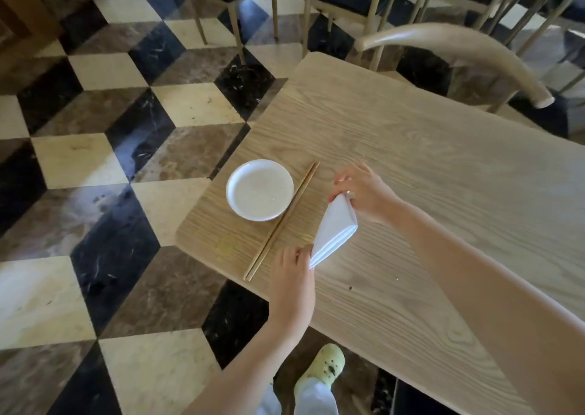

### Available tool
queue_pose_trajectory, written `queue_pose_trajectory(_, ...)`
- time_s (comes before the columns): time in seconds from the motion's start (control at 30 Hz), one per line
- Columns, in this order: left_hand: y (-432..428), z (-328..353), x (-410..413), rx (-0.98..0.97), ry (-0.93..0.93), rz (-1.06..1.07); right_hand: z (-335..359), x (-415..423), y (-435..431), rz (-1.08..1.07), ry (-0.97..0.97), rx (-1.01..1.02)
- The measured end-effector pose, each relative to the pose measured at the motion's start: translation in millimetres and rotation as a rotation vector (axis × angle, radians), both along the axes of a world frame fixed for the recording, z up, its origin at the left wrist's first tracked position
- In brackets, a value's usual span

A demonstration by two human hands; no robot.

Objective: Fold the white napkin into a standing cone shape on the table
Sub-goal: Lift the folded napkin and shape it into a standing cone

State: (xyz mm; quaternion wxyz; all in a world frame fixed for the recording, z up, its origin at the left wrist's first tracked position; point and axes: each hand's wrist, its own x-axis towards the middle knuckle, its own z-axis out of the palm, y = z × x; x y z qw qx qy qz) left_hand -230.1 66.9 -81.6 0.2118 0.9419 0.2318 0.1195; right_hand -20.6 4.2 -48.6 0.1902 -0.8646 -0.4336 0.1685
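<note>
White napkin [334, 231] is folded into a narrow wedge, held just above the table [443, 167] beside the chopsticks [281, 221]. Right hand [364, 193] pinches the far tip and left hand [294, 272] pinches the near end. It looks mostly folded, with shaping and standing the cone still ahead.

A white napkin [335, 229], folded into a flat, narrow wedge with layered edges showing along its lower right side, slants over the pale wooden desk [443, 167] near its front corner. The right hand [364, 193] pinches the upper tip and the left hand [292, 272] grips the lower end. Whether the cloth touches the desk cannot be told.
</note>
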Motion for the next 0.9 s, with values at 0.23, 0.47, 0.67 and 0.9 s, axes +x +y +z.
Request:
queue_pose_trajectory(0.23,7.0,-3.6,-1.7,-0.121,-0.051,0.014,-10.3,6.6,14.0,-0.051,0.029,-0.143)
queue_pose_trajectory(0.47,11.3,-12.4,-17.0,-0.204,-0.078,0.045,-14.0,8.9,6.9,-0.062,0.005,-0.260)
queue_pose_trajectory(0.67,10.1,-19.9,-24.8,-0.137,-0.084,0.028,-8.0,14.6,-18.0,0.088,-0.070,-0.435)
queue_pose_trajectory(0.9,12.6,-22.6,-24.8,-0.150,-0.082,0.002,-1.8,12.2,-33.4,0.080,-0.078,-0.566)
